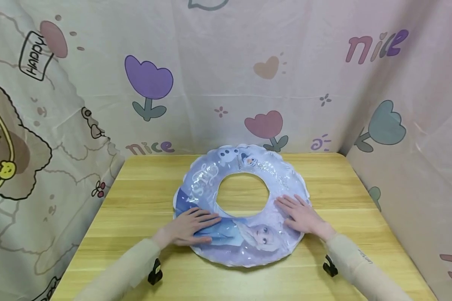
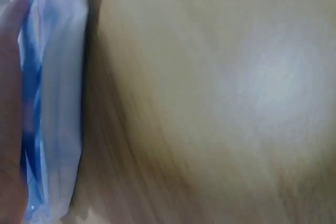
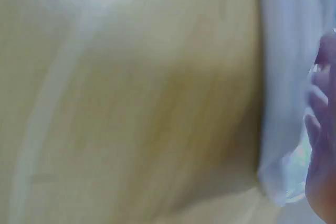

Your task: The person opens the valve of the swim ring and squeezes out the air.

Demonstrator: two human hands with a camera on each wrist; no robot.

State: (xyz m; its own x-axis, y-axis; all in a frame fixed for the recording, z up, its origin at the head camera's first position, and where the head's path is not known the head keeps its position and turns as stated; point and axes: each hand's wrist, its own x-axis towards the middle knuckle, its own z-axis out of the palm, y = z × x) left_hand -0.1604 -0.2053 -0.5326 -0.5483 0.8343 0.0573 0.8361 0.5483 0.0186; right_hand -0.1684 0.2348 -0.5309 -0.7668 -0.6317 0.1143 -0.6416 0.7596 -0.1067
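An inflatable swim ring [image 1: 245, 255] lies on the wooden table, printed in pale purple and blue with a character's face at its front and a snowman at the back. My left hand [image 1: 190, 225] rests flat on the ring's front left part, fingers stretched toward the hole. On the ring's right side lies my right hand [image 1: 301, 215], palm down with the fingers extended. In the left wrist view the ring's pale edge [image 2: 63, 98] runs beside the hand. The right wrist view is blurred, showing the ring's edge [image 3: 286, 87] next to the fingers [image 3: 315, 98].
The wooden table [image 1: 135, 184] reaches back to a patterned cloth backdrop [image 1: 211, 75] with flowers, hearts and lettering. Cloth also hangs along the left and right sides. A black wrist device [image 1: 155, 272] hangs under the left sleeve, another [image 1: 329, 266] under the right.
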